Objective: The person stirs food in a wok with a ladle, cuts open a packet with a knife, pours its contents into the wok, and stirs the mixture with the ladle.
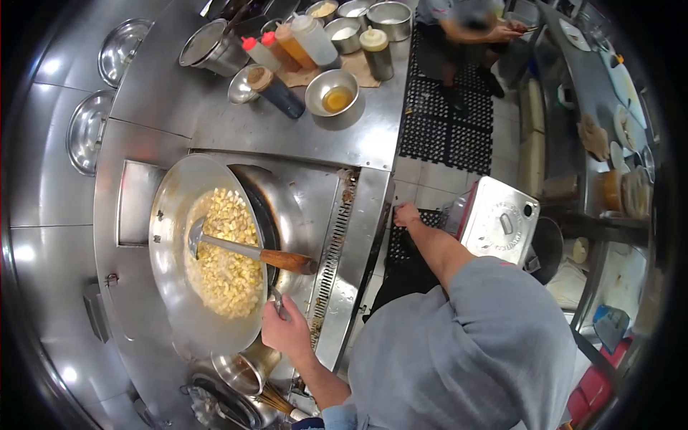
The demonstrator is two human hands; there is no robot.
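A large wok (166, 215) is tilted on the steel range and holds small diced yellow pieces (233, 287) in pale liquid. My left hand (285, 328) is closed around the wok's short metal handle (276, 295) at its near rim. Across the food lies a ladle (244, 247), its bowl in the wok and its wooden grip sticking out past the rim, touched by neither hand. By the front edge of the range is my right hand (407, 214), its fingers curled; what they hold, if anything, is hidden.
Squeeze bottles (315, 41), a bowl with egg (331, 93) and metal tubs (389, 21) stand on the counter above the wok. A metal pot (240, 369) sits below it. A square tin (502, 222) is behind my right arm. Another person (459, 29) is in the aisle.
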